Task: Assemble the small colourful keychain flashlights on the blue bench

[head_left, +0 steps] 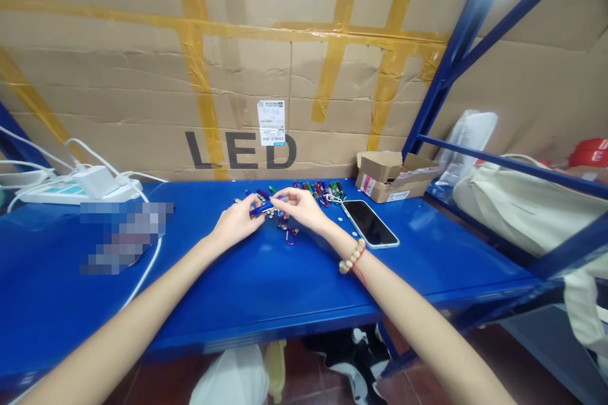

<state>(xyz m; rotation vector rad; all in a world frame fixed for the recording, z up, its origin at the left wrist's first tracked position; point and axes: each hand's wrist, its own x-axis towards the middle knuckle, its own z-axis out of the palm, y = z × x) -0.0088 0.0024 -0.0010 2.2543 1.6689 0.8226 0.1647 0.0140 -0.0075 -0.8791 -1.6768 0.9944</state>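
Observation:
My left hand (240, 216) is closed around a slim blue metal tube (260, 209) that looks like a mini keychain flashlight. At the tube's right end, my right hand (300, 207) pinches with thumb and fingertips, where a blue carabiner clip (285, 199) partly shows. Fingers hide the exact joint between clip and tube. Beneath and behind both hands lies a loose pile of similar small tubes and metal parts, partly covered. A purple carabiner (291, 237) rests on the blue shelf in front of the pile. Right of it, finished-looking coloured flashlights (323, 192) lie in a row.
A phone (370, 223) lies right of my right hand, with an open small carton (396, 176) behind it. On the left are a power strip (76, 190) and a white cable (151, 266). A large taped cardboard box (247, 63) stands along the back of the shelf (285, 291).

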